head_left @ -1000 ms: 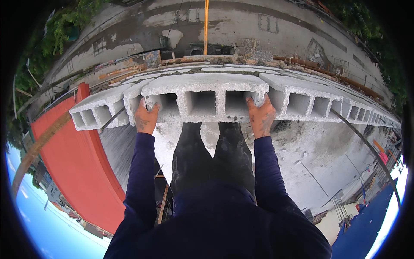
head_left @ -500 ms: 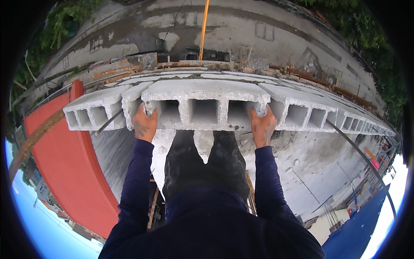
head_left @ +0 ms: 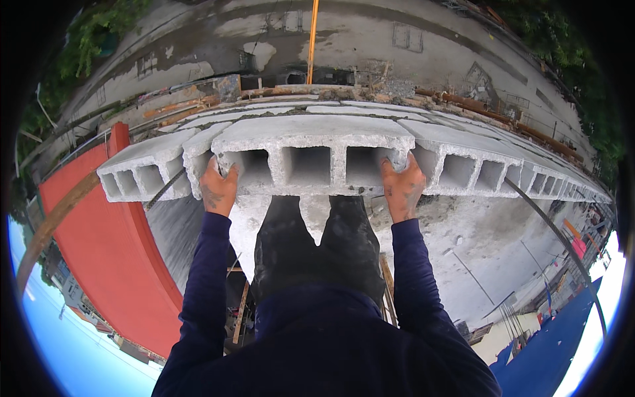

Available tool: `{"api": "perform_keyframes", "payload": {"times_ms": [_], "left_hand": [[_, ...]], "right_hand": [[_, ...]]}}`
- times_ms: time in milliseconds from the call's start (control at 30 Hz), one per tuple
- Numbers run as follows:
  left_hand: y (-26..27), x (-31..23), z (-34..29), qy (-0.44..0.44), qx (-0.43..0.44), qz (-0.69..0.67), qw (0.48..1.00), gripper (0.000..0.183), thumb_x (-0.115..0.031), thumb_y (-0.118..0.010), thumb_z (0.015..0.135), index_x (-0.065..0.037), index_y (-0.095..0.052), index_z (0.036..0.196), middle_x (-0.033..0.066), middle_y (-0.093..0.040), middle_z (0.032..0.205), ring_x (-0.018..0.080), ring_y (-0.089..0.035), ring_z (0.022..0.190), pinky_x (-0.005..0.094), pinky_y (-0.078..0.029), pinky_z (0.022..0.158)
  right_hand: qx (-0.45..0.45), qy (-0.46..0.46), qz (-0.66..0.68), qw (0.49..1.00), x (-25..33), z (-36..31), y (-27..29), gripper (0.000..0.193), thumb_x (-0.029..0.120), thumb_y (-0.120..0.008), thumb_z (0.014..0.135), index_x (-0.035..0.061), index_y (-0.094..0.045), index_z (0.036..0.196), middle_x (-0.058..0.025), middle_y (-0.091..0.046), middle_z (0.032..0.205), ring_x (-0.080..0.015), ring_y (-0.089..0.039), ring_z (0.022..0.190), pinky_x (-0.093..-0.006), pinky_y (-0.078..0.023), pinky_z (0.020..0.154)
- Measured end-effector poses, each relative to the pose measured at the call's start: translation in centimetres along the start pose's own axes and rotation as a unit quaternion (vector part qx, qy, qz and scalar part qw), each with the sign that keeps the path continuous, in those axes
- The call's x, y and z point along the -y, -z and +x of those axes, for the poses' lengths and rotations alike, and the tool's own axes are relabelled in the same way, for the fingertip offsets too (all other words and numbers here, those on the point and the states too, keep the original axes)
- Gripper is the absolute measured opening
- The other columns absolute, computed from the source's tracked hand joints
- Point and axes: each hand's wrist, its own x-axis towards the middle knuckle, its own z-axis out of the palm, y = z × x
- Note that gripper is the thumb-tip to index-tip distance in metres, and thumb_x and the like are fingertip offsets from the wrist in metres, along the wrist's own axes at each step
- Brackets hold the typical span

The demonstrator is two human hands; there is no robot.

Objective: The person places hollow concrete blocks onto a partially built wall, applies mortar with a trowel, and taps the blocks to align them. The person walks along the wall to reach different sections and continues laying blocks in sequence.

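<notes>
A grey hollow concrete block [head_left: 312, 134] sits in the top row of a block wall, directly in front of me, its open cells facing up toward me. My left hand [head_left: 218, 187] grips its left end, thumb curled over the end web. At the opposite end my right hand [head_left: 403, 187] holds it the same way, with the thumb on the near edge. The fingers of both hands are mostly hidden in the gaps beside the neighbouring blocks. One neighbour [head_left: 196, 147] lies close on the left, another [head_left: 463, 149] on the right.
Bent steel rebars rise from the wall, one at left [head_left: 56, 225] and one at right [head_left: 562, 245]. A red wall [head_left: 109, 245] stands on the left. Beyond the block wall lies a street [head_left: 357, 40] with an orange pole [head_left: 313, 43]. Rough concrete [head_left: 456, 245] spreads at lower right.
The held block appears slightly higher in view, and the view has shifted a little. Both hands keep their grip on its ends.
</notes>
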Motion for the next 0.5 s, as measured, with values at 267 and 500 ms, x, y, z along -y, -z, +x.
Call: {"api": "perform_keyframes", "payload": {"times_ms": [267,500], "left_hand": [[0.34,-0.52,-0.08,0.007,0.013,0.010,1.000,0.048,-0.024,-0.065,0.073,0.007,-0.053,0.108,0.0281,-0.060,0.088,0.0426,-0.058,0.085,0.0441,-0.046,0.076],[0.37,-0.32,-0.23,0.003,0.015,-0.037,0.999,0.047,-0.024,-0.064,0.074,0.006,-0.051,0.109,0.0271,-0.060,0.087,0.0420,-0.058,0.084,0.0449,-0.046,0.076]], "right_hand": [[0.029,-0.030,0.017,0.999,-0.11,-0.08,-0.03,0.057,0.030,-0.067,0.069,-0.0100,-0.054,0.108,-0.0273,-0.062,0.086,-0.0383,-0.061,0.084,-0.0405,-0.047,0.076],[-0.009,-0.003,0.027,1.000,-0.64,-0.41,-0.86,0.057,0.030,-0.068,0.069,-0.0095,-0.055,0.107,-0.0270,-0.061,0.093,-0.0394,-0.060,0.089,-0.0406,-0.046,0.080]]}}
